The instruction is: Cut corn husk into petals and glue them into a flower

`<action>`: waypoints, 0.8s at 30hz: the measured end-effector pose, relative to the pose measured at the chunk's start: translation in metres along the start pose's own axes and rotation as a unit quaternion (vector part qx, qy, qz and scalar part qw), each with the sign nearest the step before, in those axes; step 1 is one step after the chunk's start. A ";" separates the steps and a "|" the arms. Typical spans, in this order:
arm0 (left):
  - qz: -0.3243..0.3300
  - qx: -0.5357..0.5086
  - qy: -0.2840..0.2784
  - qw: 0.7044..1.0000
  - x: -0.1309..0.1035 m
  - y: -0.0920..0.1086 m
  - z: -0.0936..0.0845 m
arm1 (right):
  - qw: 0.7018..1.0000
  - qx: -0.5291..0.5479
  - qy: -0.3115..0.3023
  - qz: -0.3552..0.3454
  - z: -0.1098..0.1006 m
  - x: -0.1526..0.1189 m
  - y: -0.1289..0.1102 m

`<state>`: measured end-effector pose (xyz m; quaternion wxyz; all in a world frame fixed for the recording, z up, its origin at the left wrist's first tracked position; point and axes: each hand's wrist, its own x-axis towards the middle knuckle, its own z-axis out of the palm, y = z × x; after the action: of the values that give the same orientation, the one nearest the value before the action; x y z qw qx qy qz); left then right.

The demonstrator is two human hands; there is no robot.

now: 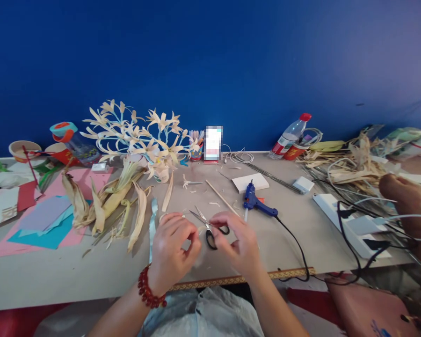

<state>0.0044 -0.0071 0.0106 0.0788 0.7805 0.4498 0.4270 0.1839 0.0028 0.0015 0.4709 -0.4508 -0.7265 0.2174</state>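
Observation:
Above the near part of the table, my left hand (175, 245), with a red bead bracelet (148, 291) on its wrist, has its fingers curled and thumb and forefinger together. Whatever it pinches is too small or hidden to make out. My right hand (239, 243) is also closed, thumb against fingertips, its contents not visible. Between the hands lie scissors (207, 225) with black handles, blades spread and pointing away; the right fingers overlap one handle. A pale blue ribbon strip (153, 229) lies left of my left hand. A thin stick (220, 196) lies beyond my right hand.
A blue glue gun (257, 202) lies right of my right hand, its cord crossing the table edge. Left are dried corn husks (114, 201), coloured paper (49, 224) and husk flowers (140, 135). At right are a power strip (349, 229) and another person's hand (405, 194).

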 end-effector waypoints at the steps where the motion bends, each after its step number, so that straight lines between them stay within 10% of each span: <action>1: 0.002 0.001 -0.004 1.000 0.000 0.001 0.001 | 1.000 0.003 -0.021 -0.005 0.003 0.001 -0.003; 24: 0.001 -0.010 0.025 1.000 -0.003 0.001 0.002 | 0.994 0.078 -0.026 0.070 0.014 0.000 0.002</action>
<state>0.0065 -0.0094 0.0083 0.0751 0.7689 0.4465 0.4515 0.1725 0.0054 -0.0058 0.4695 -0.4565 -0.6858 0.3177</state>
